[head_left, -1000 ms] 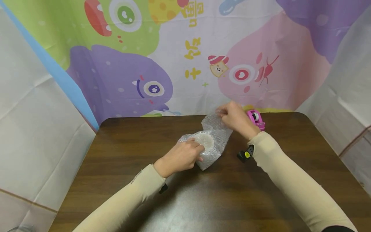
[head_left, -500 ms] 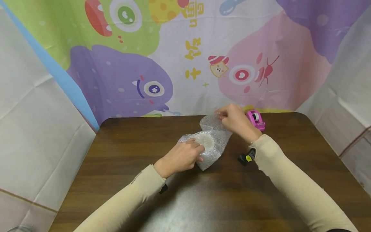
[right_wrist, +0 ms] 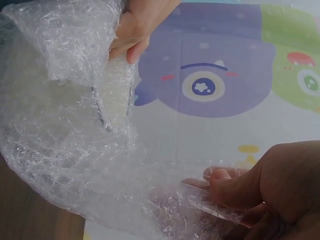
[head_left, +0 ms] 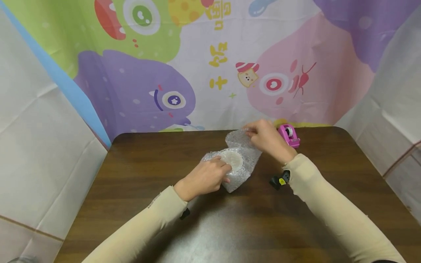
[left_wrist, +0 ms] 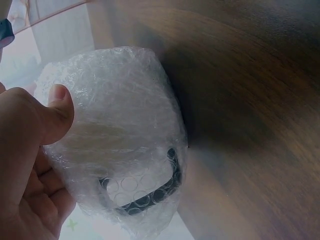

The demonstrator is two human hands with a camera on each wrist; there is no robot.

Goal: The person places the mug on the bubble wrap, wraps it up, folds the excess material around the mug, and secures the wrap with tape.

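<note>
At the middle of the table, a cream, round-topped object (head_left: 232, 160) stands inside clear bubble wrap (head_left: 241, 179). Through the wrap in the left wrist view, a pale patch with a dark curved edge (left_wrist: 150, 202) shows; its exact kind is hidden. My left hand (head_left: 205, 177) grips the wrapped object, fingers over its top edge and thumb (left_wrist: 60, 112) against the wrapped side. My right hand (head_left: 266, 140) pinches the loose end of the bubble wrap between thumb and fingers, held raised behind and to the right of the object, as the right wrist view (right_wrist: 240, 195) shows.
A pink tape dispenser (head_left: 289, 136) stands at the table's back edge, just beyond the right hand. The dark wooden table (head_left: 148, 157) meets a cartoon-printed curtain (head_left: 217, 106) at the back. Pale cloth hangs on both sides.
My right hand has come slightly down and toward the person, its loose end of bubble wrap shifting a little left. The left hand stays in place on the wrapped object.
</note>
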